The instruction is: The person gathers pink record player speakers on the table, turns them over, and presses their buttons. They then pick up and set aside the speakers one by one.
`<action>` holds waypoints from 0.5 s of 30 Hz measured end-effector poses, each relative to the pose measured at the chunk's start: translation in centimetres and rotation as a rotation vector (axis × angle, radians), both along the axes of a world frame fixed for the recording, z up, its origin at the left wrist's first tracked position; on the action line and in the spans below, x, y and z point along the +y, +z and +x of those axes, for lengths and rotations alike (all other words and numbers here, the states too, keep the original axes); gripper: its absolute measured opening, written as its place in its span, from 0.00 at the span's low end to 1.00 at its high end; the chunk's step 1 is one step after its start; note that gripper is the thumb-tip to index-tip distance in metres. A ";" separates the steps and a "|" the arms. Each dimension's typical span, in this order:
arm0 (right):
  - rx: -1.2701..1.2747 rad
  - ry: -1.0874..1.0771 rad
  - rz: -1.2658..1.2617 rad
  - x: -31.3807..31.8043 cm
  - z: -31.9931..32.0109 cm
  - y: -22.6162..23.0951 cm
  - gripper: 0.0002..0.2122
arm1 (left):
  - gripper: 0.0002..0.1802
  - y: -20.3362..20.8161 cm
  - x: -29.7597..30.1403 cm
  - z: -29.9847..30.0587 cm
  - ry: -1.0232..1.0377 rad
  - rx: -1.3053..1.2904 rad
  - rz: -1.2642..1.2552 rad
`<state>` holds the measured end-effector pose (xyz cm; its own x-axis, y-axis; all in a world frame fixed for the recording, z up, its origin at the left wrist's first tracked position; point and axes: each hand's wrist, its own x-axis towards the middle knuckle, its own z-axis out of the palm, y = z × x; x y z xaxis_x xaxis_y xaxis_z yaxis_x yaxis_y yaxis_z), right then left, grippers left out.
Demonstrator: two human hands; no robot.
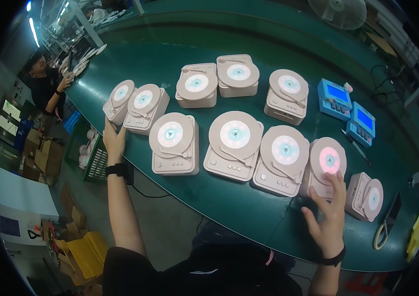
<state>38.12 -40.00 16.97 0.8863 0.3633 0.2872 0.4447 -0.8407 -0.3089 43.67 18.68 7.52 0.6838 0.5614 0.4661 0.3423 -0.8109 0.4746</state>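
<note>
Several pale pink mini record players stand on the green table, each with a round platter and a lit centre. At the far left, my left hand [114, 141] grips the near end of the leftmost record player [119, 98], its fingers partly hidden against the case. Close beside that one stands another record player [145, 107]. Toward the right, my right hand [327, 214] has its fingers spread over a record player [324, 157] whose centre glows pink. Its fingertips touch the lower front, near the controls. The other centres glow white to pale blue.
Two blue devices with screens [337, 98] stand at the back right, near a screwdriver-like tool [359, 148]. Scissors [384, 232] and a yellow wrapper [417, 236] lie right. A green crate [97, 160] stands beyond the left table edge [180, 201]; another person [46, 81] works far left.
</note>
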 end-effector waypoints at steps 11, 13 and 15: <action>-0.017 -0.043 0.173 -0.3 0.8 -0.2 0.20 | 0.42 1.1 -0.5 -0.2 0.004 -0.047 0.187; -0.026 -0.041 0.105 -0.4 0.8 -0.3 0.19 | 0.42 3.7 -4.9 -1.2 -0.026 -0.162 0.178; -0.005 -0.053 0.083 -0.8 1.0 -0.5 0.20 | 0.43 7.0 -11.0 -3.9 -0.110 -0.314 0.041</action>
<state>39.08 -40.79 16.45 0.9020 0.2908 0.3190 0.4021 -0.8349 -0.3758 39.82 7.69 14.57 0.5591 0.4684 0.6841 0.0936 -0.8555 0.5093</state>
